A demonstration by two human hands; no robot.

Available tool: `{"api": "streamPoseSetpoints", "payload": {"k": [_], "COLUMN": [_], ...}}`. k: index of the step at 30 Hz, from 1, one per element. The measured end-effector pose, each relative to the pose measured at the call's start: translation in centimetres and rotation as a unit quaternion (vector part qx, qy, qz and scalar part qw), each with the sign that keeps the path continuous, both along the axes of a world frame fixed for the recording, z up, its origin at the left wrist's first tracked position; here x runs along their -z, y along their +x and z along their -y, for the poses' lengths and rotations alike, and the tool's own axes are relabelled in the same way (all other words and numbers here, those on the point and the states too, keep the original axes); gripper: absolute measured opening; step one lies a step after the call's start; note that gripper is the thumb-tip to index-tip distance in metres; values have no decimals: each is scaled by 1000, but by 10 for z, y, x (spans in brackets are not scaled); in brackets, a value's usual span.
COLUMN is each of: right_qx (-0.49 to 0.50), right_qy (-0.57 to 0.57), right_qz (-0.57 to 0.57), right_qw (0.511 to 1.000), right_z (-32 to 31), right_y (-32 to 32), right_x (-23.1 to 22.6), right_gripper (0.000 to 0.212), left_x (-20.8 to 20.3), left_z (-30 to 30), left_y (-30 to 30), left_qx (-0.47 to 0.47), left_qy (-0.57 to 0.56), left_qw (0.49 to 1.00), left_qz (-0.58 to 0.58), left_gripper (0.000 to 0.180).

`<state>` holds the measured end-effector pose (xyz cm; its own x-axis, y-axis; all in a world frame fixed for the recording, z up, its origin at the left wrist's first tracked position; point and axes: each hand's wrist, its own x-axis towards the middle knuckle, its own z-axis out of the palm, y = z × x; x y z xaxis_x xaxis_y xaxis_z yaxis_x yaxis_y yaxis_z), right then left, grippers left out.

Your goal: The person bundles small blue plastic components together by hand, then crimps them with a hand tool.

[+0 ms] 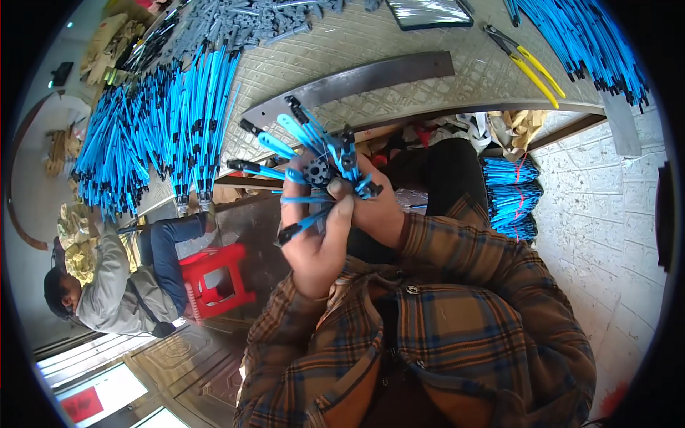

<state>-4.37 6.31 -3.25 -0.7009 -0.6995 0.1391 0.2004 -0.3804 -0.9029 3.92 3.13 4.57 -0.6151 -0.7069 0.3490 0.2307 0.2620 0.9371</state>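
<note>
Both hands meet in front of my chest around an assembly of blue ribs. A black notched hub (316, 171) sits in its middle, and blue ribs (291, 128) with black end joints fan out from it. My left hand (312, 246) wraps the hub's left side, its thumb pressed near the hub and ribs sticking out between its fingers. Against the other side, my right hand (377, 207) is closed on the ribs, its thumb meeting the left one. Its other fingers are partly hidden behind the ribs.
On the table lie a curved dark metal bar (349, 80), yellow-handled pliers (524, 64), grey plastic parts (250, 21) and piles of blue ribs (193, 107). Tied blue bundles (510, 196) are stacked by the white wall. A co-worker (125, 285) sits at left near a red stool (214, 282).
</note>
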Motion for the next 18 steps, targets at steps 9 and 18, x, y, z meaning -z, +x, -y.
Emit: {"api": "streamPoseSetpoints", "payload": {"k": [9,18], "right_qx": [-75,-131], "right_qy": [40,129], "right_qz": [-124,-418], "right_qw": [989,890], "right_z": [-19,-40], "right_y": [16,-2], "right_x": [5,-6], "right_gripper": [55,78], "left_x": [26,18], "left_z": [23,45], "left_y": [10,10], "left_qx": [-53,-29], "left_qy": [-81,-191], "left_qw": [992,976], "left_qz": [77,103], "left_gripper": [30,18]}}
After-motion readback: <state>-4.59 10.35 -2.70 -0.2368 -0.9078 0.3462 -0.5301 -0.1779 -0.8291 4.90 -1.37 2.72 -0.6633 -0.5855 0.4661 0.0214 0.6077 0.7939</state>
